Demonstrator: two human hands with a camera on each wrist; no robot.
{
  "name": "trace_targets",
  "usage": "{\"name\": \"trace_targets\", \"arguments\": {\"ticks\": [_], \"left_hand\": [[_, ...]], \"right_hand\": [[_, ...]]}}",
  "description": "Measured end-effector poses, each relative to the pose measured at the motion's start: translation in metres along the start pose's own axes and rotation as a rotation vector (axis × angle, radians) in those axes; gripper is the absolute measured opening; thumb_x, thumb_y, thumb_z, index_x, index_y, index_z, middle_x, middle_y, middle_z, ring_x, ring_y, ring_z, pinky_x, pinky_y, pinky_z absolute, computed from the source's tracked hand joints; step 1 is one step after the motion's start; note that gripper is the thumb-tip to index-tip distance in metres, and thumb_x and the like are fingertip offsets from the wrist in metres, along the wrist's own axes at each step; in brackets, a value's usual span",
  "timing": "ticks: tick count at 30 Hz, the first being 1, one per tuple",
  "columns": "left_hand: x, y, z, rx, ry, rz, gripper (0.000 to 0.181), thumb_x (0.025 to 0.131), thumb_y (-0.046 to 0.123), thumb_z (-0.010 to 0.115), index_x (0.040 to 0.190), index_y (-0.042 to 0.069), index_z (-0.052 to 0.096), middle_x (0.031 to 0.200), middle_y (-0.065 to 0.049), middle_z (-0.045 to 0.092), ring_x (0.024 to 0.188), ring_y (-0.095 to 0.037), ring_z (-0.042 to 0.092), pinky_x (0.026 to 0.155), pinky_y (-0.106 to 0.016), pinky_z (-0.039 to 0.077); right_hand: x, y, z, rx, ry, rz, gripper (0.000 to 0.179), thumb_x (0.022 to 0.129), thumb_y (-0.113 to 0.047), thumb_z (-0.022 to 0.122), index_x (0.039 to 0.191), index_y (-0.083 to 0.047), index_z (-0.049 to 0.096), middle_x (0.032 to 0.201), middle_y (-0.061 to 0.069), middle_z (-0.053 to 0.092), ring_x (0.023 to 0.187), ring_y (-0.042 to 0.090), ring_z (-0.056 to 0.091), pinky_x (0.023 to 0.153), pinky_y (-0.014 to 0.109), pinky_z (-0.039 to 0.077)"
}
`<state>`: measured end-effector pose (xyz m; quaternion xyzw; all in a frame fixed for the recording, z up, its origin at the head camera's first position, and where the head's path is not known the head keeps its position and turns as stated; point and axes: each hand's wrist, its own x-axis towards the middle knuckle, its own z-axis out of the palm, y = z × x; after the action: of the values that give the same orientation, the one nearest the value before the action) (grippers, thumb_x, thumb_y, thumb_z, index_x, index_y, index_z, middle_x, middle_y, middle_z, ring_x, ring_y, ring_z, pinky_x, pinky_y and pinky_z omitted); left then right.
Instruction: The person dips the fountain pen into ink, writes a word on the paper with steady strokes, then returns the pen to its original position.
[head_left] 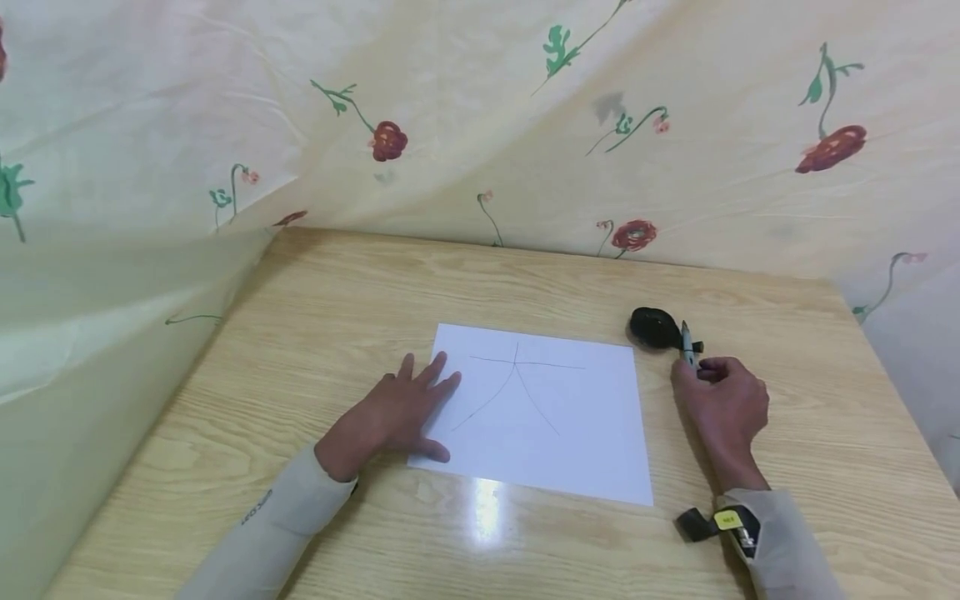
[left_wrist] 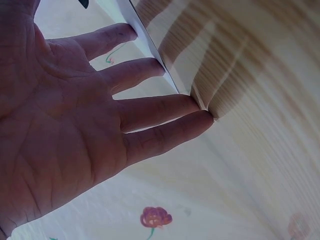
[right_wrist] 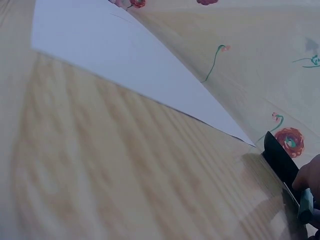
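Note:
A white sheet of paper (head_left: 592, 442) lies on the wooden table, bearing thin dark pen lines: a crossbar, a short upright and two slanting strokes (head_left: 501, 390). My left hand (head_left: 393, 408) rests with spread fingers on the sheet's left edge; in the left wrist view its palm (left_wrist: 65, 125) and straight fingers show. To the right of the paper, my right hand (head_left: 726, 404) pinches a grey-green pen (head_left: 687, 348), its dark tip pointing away from me. Just beyond it is a black rounded object (head_left: 654, 327) with a narrow end, its kind unclear; the pen overlaps that end.
The wooden tabletop (head_left: 360, 283) extends around the paper. Behind and at the left hangs a pale cloth (head_left: 465, 100) printed with red flowers and green stems. On the right wrist sits a black strap with a yellow label (head_left: 727, 520).

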<state>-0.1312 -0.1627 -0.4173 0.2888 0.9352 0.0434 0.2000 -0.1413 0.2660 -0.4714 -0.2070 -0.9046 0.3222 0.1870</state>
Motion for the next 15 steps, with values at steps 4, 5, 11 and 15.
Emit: {"name": "trace_targets", "arguments": {"ticks": [4, 5, 11, 15], "left_hand": [[0.002, 0.001, 0.001, -0.026, 0.004, 0.000, 0.105, 0.075, 0.058, 0.080, 0.156, 0.011, 0.033, 0.163, -0.019, 0.019, 0.141, -0.058, 0.021, 0.098, -0.060, 0.042], [0.002, 0.001, 0.001, -0.031, 0.005, -0.001, 0.104, 0.075, 0.057, 0.081, 0.156, 0.011, 0.033, 0.163, -0.019, 0.019, 0.141, -0.058, 0.021, 0.098, -0.060, 0.042], [-0.003, 0.000, 0.004, -0.031, -0.001, -0.017, 0.104, 0.074, 0.057, 0.082, 0.155, 0.012, 0.036, 0.163, -0.018, 0.020, 0.141, -0.056, 0.023, 0.098, -0.061, 0.042], [-0.005, 0.000, 0.006, -0.039, 0.005, -0.021, 0.105, 0.072, 0.057, 0.083, 0.155, 0.013, 0.037, 0.163, -0.020, 0.018, 0.141, -0.056, 0.023, 0.098, -0.061, 0.042]], "right_hand": [[0.002, 0.000, -0.002, -0.003, -0.009, 0.016, 0.048, 0.089, -0.037, 0.067, 0.112, 0.005, 0.069, 0.099, 0.025, 0.071, 0.089, 0.035, 0.061, 0.074, 0.043, 0.031], [0.001, 0.000, -0.002, -0.001, -0.010, 0.032, 0.048, 0.090, -0.038, 0.066, 0.113, 0.004, 0.068, 0.100, 0.024, 0.071, 0.091, 0.034, 0.061, 0.075, 0.043, 0.032], [-0.007, -0.002, 0.004, 0.103, 0.121, 0.079, 0.042, 0.091, -0.036, 0.064, 0.113, 0.000, 0.070, 0.105, 0.018, 0.071, 0.100, 0.028, 0.060, 0.085, 0.040, 0.034], [-0.013, -0.003, 0.007, 0.152, 0.213, 0.006, 0.036, 0.091, -0.029, 0.064, 0.108, 0.002, 0.071, 0.100, 0.016, 0.071, 0.098, 0.027, 0.058, 0.088, 0.039, 0.031]]}}
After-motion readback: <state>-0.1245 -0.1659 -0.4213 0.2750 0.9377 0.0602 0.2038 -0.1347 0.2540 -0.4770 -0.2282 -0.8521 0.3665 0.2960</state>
